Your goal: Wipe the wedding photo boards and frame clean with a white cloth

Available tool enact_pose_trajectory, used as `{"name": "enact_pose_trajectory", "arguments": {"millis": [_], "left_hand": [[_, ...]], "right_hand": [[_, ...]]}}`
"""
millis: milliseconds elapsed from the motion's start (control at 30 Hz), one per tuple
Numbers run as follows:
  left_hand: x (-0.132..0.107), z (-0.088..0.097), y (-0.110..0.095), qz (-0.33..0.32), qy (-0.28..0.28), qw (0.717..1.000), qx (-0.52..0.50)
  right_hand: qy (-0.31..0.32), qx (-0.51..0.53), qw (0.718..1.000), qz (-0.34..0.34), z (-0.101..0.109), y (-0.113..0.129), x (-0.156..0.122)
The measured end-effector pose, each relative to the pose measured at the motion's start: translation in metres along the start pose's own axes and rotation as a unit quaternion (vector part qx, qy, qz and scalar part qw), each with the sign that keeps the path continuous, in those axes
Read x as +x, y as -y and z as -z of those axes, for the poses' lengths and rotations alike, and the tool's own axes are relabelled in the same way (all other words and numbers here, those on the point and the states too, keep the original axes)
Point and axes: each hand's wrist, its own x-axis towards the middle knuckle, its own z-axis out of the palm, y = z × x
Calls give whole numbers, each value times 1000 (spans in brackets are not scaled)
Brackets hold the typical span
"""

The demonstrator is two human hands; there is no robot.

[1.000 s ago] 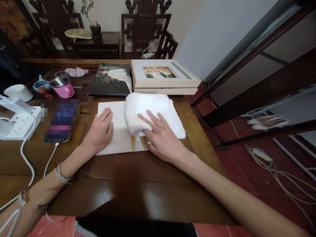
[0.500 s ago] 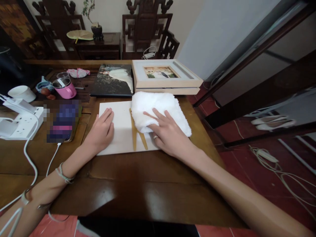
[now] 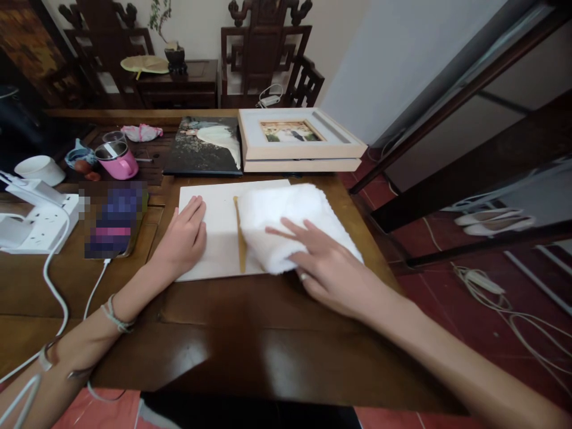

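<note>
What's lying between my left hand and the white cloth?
In the head view, a strip of the white board lies between your left hand and the cloth, with a yellow-brown stripe near the cloth.

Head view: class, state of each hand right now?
Left hand: open, resting on the white board.
Right hand: on the white cloth; whether it grips cannot be told.

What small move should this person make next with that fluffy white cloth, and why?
I'd probably slide the white cloth slightly left with the right hand: a yellowish strip on the pale board shows just past the cloth's left edge. The left hand rests on the board's left side, which may help keep it steady.
</note>
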Motion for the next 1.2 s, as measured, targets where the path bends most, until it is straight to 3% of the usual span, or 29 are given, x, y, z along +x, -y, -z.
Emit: {"name": "enact_pose_trajectory", "arguments": {"millis": [100, 200, 267, 467, 533, 667, 867, 1000, 1200], "left_hand": [[-3, -1, 1, -1, -1, 1000, -2], [-5, -2, 2, 2, 3, 1000, -4], [-5, -2, 2, 1, 0, 1000, -7], [4, 0, 5, -3, -6, 1000, -8], [7, 1, 7, 0, -4, 1000, -3], [5, 2, 7, 5, 3, 1000, 3], [-7, 3, 5, -1, -4, 1000, -9], [-4, 1, 4, -5, -10, 1000, -14], [5, 1, 6, 1, -1, 1000, -2]], "right_hand": [[-12, -31, 998, -59, -8, -35, 16], [-17, -44, 992, -115, -14, -50, 24], [-19, -46, 992, -115, -17, -44, 21], [-62, -33, 997, -30, -18, 17, -14], [-71, -28, 997, -11, -17, 28, -22], [-49, -11, 999, 2, -10, 17, -21], [-26, -33, 998, -49, -6, -14, 10], [-21, -52, 998, -29, -8, -3, 13], [-51, -42, 998, 17, -11, 14, -7]]}}
